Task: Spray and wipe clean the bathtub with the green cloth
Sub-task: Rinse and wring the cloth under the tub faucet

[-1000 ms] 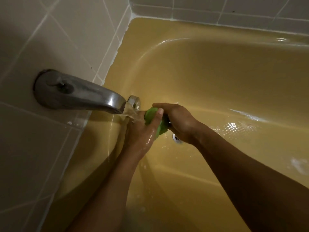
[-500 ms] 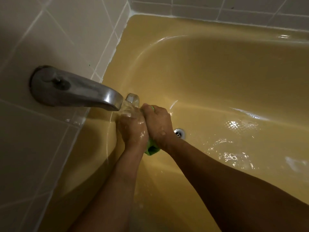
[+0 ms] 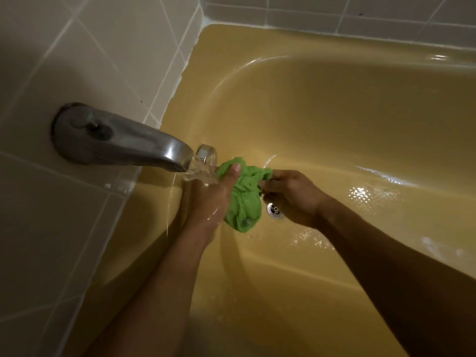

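A wet, bunched green cloth [image 3: 243, 199] hangs between my two hands over the yellow bathtub [image 3: 322, 119], just right of the running water. My left hand [image 3: 211, 199] grips its left side, thumb pressed over the top of the cloth, with the stream from the metal spout [image 3: 123, 140] pouring onto that hand. My right hand [image 3: 293, 194] pinches the cloth's upper right corner. The lower part of the cloth dangles free above the tub floor.
A round metal drain [image 3: 275, 210] lies in the tub floor just under my right hand. A chrome overflow plate [image 3: 207, 153] sits behind the water stream. Tiled walls [image 3: 77, 60] stand at the left and along the back. The tub floor [image 3: 373, 197] glistens with water.
My hands were pressed together squeezing the cloth half a second ago. They have now drawn apart, and the cloth has opened out between them, with the right hand moved right.
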`<state>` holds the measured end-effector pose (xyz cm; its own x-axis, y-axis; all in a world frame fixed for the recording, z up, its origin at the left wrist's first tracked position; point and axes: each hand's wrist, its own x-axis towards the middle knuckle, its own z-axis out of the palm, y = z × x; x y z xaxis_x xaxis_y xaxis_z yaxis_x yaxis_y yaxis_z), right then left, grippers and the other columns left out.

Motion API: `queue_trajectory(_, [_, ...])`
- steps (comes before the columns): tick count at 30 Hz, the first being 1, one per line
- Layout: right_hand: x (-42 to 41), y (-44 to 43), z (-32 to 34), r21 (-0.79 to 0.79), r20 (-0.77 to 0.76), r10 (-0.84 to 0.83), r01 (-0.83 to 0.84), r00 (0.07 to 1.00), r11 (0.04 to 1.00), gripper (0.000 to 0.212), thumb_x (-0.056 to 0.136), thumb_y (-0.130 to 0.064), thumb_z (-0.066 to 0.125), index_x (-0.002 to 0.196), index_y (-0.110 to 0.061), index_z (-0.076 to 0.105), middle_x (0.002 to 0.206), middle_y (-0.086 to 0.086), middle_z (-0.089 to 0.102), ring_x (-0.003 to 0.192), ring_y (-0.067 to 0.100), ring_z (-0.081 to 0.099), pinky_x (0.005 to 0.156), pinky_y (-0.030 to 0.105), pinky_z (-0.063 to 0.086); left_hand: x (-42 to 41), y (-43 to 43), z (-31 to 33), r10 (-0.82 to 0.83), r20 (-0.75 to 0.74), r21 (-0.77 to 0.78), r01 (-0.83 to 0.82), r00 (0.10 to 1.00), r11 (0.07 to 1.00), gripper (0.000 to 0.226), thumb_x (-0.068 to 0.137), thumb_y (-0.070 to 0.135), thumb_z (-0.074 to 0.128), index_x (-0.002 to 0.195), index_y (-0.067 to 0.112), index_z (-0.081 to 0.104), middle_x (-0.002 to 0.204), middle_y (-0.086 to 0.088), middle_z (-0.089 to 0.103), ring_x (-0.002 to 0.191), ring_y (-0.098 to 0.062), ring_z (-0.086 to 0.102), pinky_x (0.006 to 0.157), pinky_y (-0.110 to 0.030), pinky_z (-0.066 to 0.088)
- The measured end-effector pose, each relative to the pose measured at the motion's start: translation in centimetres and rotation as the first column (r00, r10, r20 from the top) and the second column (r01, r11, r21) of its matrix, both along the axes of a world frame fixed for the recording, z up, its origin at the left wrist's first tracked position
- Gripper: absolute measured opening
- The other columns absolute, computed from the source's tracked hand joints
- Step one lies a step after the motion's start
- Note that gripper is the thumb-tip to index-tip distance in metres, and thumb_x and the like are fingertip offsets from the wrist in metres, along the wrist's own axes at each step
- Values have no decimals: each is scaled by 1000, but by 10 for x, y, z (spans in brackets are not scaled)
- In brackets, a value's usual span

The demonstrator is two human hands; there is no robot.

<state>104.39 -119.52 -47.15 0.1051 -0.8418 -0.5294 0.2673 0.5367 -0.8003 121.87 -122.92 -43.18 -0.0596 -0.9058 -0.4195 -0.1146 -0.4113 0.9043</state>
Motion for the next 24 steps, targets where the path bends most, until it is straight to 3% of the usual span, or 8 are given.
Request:
queue_trajectory(3, [-21, 6, -5, -11, -332, -25, 23, 943, 1000, 20, 95, -13, 68, 89, 5, 72, 65, 4, 58, 63, 17, 48, 69, 40, 41, 0, -4, -2, -172, 250, -53, 191, 953, 980, 28, 99, 34, 68, 120, 15, 71, 109, -5, 75, 102, -24, 73, 85, -42, 63])
queue_trajectory(7, [-31, 9, 15, -50, -613, 36, -85, 789, 995, 32, 98, -26, 67, 72, -8, 71, 62, -4, 61, 57, 3, 51, 61, 23, 41, -1, -7, 2, -198, 568, -219, 379, 799, 899, 31, 106, 28, 58, 133, 17, 67, 123, 6, 63, 105, -15, 61, 74, -2, 42])
queue_trajectory(12, [-31, 8, 28, -201, -659, -144, 11, 739, 979, 23, 100, -24, 62, 85, -12, 73, 91, 7, 68, 84, 22, 64, 74, 35, 51, 17, -7, -8, -76, 793, -360, 566, 604, 742, 32, 107, 23, 44, 129, 10, 64, 128, -11, 64, 108, -30, 64, 93, -41, 56])
queue_trajectory(15, [-39, 7, 29, -369, -838, -255, -157, 482, 916, 29, 97, -25, 59, 80, -9, 75, 92, 4, 69, 90, 23, 60, 80, 37, 48, 19, 2, 1, 17, 863, -339, 553, 505, 761, 31, 106, 19, 42, 128, 11, 62, 109, -11, 67, 89, -26, 64, 72, -36, 54])
queue_trajectory(17, [-44, 4, 29, -369, -914, -283, -309, 289, 877, 27, 93, -26, 61, 77, -11, 76, 94, 6, 69, 92, 25, 58, 80, 36, 47, 16, 10, 9, 49, 843, -353, 480, 536, 803, 26, 105, 17, 50, 124, 12, 67, 102, -6, 69, 87, -20, 63, 68, -20, 40])
queue_trajectory(19, [-43, 0, 33, -313, -942, -238, -369, 236, 875, 25, 94, -25, 65, 79, -9, 76, 90, 9, 66, 85, 24, 57, 76, 38, 50, 12, 19, 14, 45, 755, -350, 344, 654, 871, 26, 103, 15, 57, 123, 17, 73, 102, 3, 70, 92, -15, 64, 73, -15, 38])
queue_trajectory(22, [-33, -3, 39, -290, -920, -150, -372, 362, 882, 22, 96, -28, 67, 87, -10, 75, 92, 8, 64, 81, 21, 59, 77, 41, 53, 9, 20, 16, 68, 625, -348, 199, 778, 916, 32, 101, 7, 55, 122, 22, 74, 101, 13, 63, 93, -10, 60, 80, -21, 43])
queue_trajectory(24, [-19, -1, 45, -262, -892, -73, -378, 447, 888, 21, 92, -32, 71, 106, -16, 71, 112, 6, 62, 101, 20, 58, 90, 40, 51, 8, 18, 14, 84, 605, -334, 156, 792, 930, 24, 105, 12, 52, 118, 16, 72, 99, 8, 67, 91, -15, 65, 76, -26, 46])
